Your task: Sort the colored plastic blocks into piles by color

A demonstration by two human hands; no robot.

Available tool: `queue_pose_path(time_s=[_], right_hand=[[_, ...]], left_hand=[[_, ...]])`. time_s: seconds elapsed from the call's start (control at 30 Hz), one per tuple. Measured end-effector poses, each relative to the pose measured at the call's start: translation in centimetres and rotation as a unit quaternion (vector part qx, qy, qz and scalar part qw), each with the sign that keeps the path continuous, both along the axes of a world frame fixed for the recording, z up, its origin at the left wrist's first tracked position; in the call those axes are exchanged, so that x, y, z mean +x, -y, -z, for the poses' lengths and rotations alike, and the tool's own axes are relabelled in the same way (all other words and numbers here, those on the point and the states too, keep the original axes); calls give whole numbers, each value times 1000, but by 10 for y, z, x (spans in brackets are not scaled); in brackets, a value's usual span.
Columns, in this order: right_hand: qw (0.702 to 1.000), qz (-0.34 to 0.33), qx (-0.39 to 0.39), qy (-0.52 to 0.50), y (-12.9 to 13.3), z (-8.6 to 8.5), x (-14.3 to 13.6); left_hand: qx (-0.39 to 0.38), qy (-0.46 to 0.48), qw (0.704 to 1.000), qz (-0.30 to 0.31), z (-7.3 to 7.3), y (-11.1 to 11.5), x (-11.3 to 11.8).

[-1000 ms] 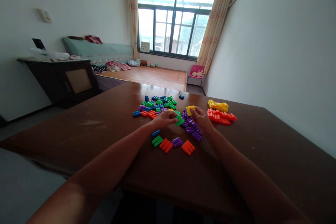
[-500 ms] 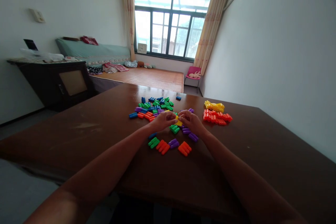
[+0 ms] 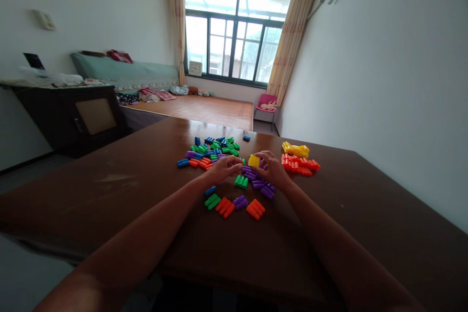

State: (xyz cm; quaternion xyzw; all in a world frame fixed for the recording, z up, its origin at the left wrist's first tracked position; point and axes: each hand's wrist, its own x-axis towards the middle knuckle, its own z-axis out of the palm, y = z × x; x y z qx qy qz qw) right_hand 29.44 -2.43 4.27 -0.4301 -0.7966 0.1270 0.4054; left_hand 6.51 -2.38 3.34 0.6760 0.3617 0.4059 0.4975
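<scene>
My right hand (image 3: 271, 169) pinches a yellow plastic building block (image 3: 254, 161), formed of rounded tubes side by side, between thumb and fingers. To its left, my left hand (image 3: 227, 168) hovers over the table with thumb and curved fingers slightly apart, holding nothing that I can see. Several purple blocks (image 3: 268, 192) lie under and around the right hand, partly covered by it. Between the wrists sits a green block (image 3: 241, 182). Closer to me are another green block (image 3: 212, 201), an orange block (image 3: 225, 207), a purple block (image 3: 240, 202) and a second orange block (image 3: 256, 209).
Beyond my left hand spreads a mixed pile of green (image 3: 228, 148), blue and orange blocks. At the right, yellow blocks (image 3: 295, 149) and orange-red blocks (image 3: 300, 164) form separate groups. The brown table (image 3: 146, 175) reaches toward a low bed (image 3: 212, 109) and a pink chair (image 3: 266, 102).
The yellow block was between both hands; now only my right hand has it, turned and slightly farther right. My left hand has let go, and the purple blocks below show more.
</scene>
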Motion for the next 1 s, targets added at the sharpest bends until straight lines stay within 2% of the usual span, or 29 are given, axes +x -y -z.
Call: queue_pose_path(time_s=[0.23,0.4,0.5,0.6,0.7,0.83,1.0], right_hand=[[982,187,-25,27,-60,-15,91],[941,324,-29,89,-102,-37,156],[920,372,-14,124,-119,-48,183],[908,387,-61,151,-131,-50,200],[902,379,-108,176,-142,-43,208],[913,335,-123,196,-160,-31,210],[919,299,-173,193,-186,-26,210]], left_hand=[[10,-10,1000,-3,7,-9,-3],[22,-2,1000,6,12,-10,-2],[19,-5,1000,9,12,-8,-2],[10,-4,1000,5,11,-6,-3],[13,-9,1000,-1,10,-5,-3],[21,-27,999,-4,10,-5,-3],[26,-39,999,-1,9,-2,-2]])
